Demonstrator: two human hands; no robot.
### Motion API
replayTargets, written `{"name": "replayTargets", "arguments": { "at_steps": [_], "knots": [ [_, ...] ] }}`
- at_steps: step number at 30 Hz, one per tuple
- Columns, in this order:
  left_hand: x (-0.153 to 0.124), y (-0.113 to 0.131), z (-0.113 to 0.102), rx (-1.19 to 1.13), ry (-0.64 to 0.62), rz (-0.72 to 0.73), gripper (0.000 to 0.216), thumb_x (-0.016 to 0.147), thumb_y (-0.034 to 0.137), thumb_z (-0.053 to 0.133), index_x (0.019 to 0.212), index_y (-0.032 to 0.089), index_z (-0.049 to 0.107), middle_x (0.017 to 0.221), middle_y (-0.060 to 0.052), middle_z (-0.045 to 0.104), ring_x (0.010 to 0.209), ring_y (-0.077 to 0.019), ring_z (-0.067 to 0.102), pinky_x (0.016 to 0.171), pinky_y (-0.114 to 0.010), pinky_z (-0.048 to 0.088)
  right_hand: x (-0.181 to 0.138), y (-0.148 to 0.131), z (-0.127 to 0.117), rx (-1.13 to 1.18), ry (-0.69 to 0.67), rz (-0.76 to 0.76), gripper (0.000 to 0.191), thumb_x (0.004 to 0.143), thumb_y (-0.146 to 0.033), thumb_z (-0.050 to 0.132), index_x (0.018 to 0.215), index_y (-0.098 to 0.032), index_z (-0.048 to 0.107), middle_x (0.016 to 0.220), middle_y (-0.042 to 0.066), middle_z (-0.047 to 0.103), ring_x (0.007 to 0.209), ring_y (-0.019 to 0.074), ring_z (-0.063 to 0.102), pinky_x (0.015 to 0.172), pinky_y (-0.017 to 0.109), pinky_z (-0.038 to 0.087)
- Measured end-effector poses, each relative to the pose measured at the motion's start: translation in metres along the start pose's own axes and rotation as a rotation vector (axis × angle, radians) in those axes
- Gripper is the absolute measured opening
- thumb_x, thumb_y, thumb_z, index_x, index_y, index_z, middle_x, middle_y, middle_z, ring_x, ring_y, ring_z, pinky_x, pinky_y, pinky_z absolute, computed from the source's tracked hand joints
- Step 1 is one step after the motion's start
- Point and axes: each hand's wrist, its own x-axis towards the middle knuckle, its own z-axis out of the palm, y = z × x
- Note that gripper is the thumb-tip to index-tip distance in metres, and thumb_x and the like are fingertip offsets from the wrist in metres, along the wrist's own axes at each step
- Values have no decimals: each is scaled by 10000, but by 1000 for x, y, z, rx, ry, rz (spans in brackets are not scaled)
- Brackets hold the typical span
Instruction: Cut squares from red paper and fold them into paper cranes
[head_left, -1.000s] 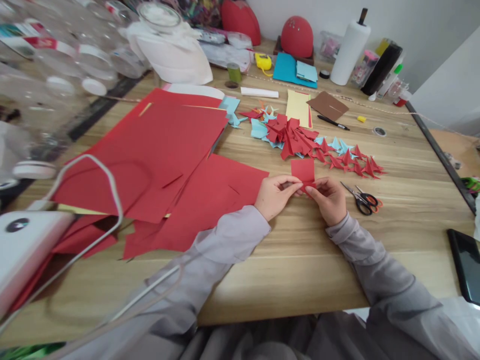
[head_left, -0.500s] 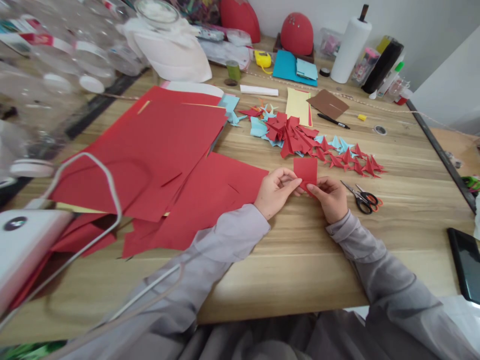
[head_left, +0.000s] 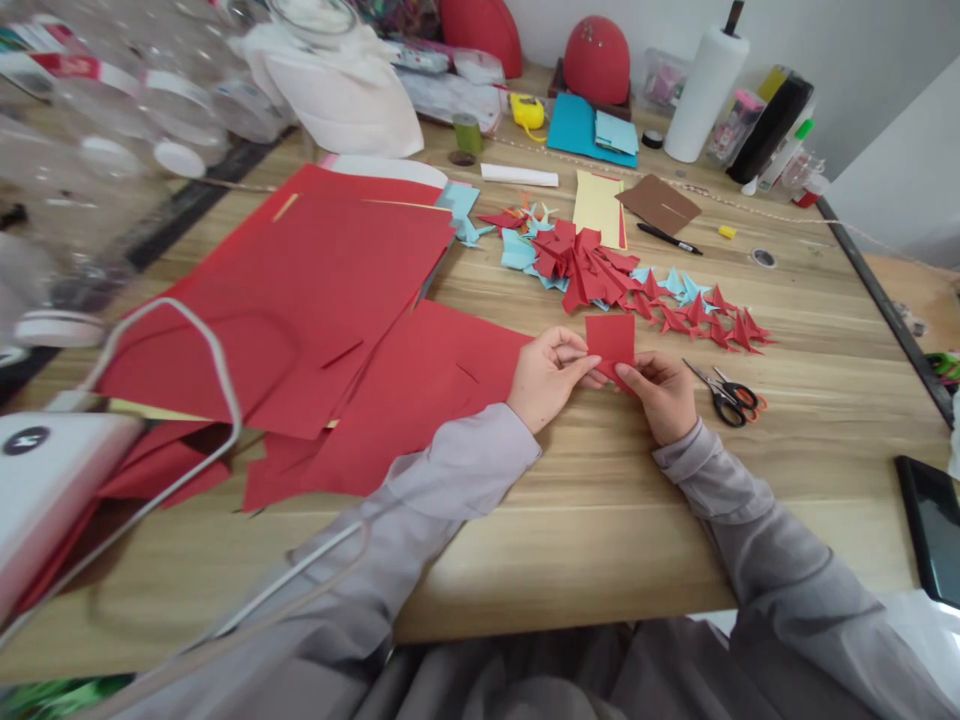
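A small red paper square [head_left: 610, 337] is held up between both hands, its lower edge pinched. My left hand [head_left: 553, 377] grips it at the lower left, thumb on the near face. My right hand [head_left: 660, 392] pinches the lower right with thumb and bent fingers. A crease or folded edge seems to run near the thumbs, though the fingers partly cover it. Just beyond lie folded red paper pieces [head_left: 581, 268], with red paper cranes [head_left: 705, 315] and light blue ones [head_left: 682, 288] trailing to the right. Scissors [head_left: 731, 395] with black handles rest right of my right hand.
Large red paper sheets [head_left: 300, 290] cover the table's left side. A white device [head_left: 60, 470] with a cable loop sits near left, by plastic bottles [head_left: 142, 100]. Brown paper [head_left: 660, 205], a black pen [head_left: 667, 239] and a yellow tape measure [head_left: 527, 112] lie farther back; a phone [head_left: 930, 525] is at right.
The hands and the red square stay nearly in place. My left fingers have shifted slightly along the paper's edge, and the camera view has moved a little.
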Motion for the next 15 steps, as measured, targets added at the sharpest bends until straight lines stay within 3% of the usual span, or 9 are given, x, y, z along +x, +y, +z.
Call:
{"name": "replayTargets", "arguments": {
  "at_steps": [4,9,12,15],
  "knots": [
    [-1,1,0,9,-7,2,367,698,303,735,874,187,434,672,13,669,582,-145,677,582,-275,572,0,-1,1,24,17,-2,286,619,-427,800,689,-194,651,637,-10,684,543,124,603,551,275,524],
    [-5,1,1,97,50,205,361,624,230,756,781,191,433,1054,-39,635,801,-135,662,629,-244,552,1,-1,2,59,66,2,298,601,-424,812,675,-191,642,610,-21,667,539,120,598,543,269,526],
    [-7,0,1,215,21,206,204,680,260,715,767,173,552,938,-39,660,773,-139,654,668,-261,551,1,-2,2,52,77,2,295,600,-423,811,681,-188,653,620,-18,674,547,117,598,550,267,527],
    [-8,-1,2,257,31,136,188,706,302,702,821,159,658,749,-27,677,658,-135,646,644,-270,554,0,-3,2,50,76,7,311,584,-432,817,691,-187,659,653,-9,691,575,125,613,574,276,538]
  ]
}}
